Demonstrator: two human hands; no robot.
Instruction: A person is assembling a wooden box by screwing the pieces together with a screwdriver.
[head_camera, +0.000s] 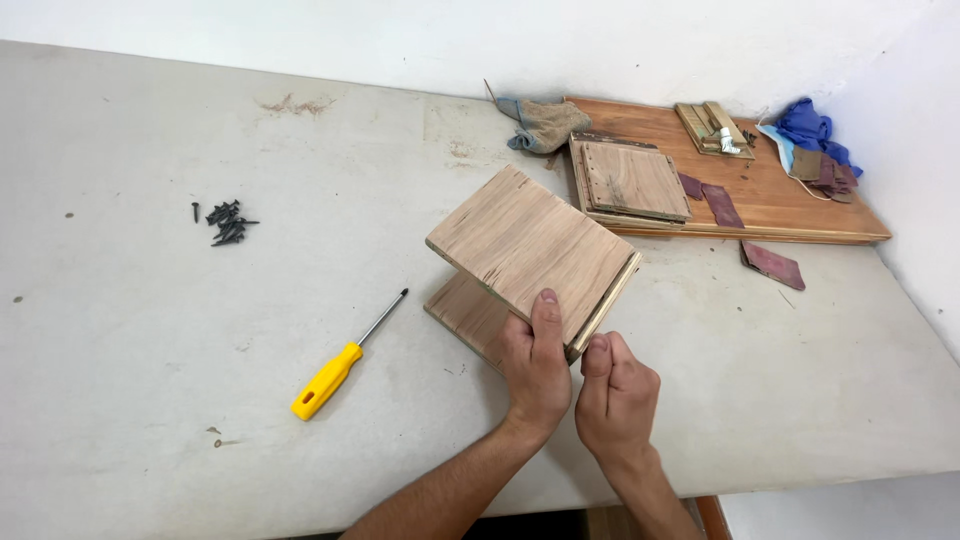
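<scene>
Plywood makes up the two-panel wooden assembly (530, 255) standing near the desk's front edge, its upper panel tilted over a lower one. The left hand (535, 365) grips the near corner, thumb on top; the right hand (615, 395) is curled closed at the edge, holding nothing I can make out. A loosened grip could let the panels drop or the joint twist. The yellow screwdriver (345, 360) and black screws (228, 222) lie well apart, leftward.

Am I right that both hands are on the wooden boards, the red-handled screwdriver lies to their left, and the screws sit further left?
Not quite: the screwdriver has a yellow handle, not red, as the head view shows. The rest holds: the left hand and right hand are both on the wooden boards, the screwdriver lies to their left, and the screws sit further left.
</scene>
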